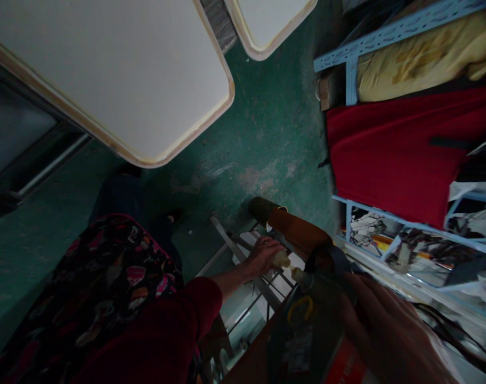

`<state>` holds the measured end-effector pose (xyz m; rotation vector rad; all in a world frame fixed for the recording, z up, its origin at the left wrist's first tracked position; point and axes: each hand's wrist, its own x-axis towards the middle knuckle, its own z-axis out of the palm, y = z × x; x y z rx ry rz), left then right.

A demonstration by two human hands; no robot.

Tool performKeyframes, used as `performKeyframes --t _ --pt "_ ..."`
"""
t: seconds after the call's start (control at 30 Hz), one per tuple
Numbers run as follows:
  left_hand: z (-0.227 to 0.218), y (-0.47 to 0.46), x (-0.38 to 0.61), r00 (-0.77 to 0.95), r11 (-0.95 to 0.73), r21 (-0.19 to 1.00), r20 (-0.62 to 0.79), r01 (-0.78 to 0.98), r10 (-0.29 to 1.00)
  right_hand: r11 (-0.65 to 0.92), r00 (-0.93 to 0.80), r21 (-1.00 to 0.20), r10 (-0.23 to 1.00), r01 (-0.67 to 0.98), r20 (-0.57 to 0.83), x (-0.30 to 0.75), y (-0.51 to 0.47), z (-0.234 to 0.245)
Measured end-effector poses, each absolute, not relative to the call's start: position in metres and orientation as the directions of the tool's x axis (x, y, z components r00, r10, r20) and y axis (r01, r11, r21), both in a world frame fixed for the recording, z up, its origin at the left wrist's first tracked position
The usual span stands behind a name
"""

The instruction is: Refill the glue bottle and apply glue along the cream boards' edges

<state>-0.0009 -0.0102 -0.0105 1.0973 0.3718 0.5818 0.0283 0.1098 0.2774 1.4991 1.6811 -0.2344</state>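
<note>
My left hand [264, 255], in a dark red sleeve, is closed around a pale cylindrical handle [282, 260] that sticks out of a dark object [307, 314] low in the middle of the view. My right hand [381, 325] lies with fingers spread flat on the top of that dark object, near its right side. A brown roll [294, 226] with a dark end lies just behind the handle. A metal wire rack [259, 298] sits under my left forearm. Dim light hides what the dark object is.
A green worn floor [262, 133] spreads ahead. Two white tabletops with pale wood rims [119, 74] hang over it at upper left. At right a light-blue metal shelf [350, 80] holds yellow and red fabric [398, 149], with clutter on the shelf below.
</note>
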Motion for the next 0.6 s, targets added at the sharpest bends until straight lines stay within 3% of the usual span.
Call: performKeyframes --t 0.6 --pt "-0.0075 -0.0098 -0.0040 0.820 0.362 0.899 -0.008 -0.245 0.573 0.248 0.102 0.387 0.715 0.888 -0.691 0.0296 0.1073 0.2752"
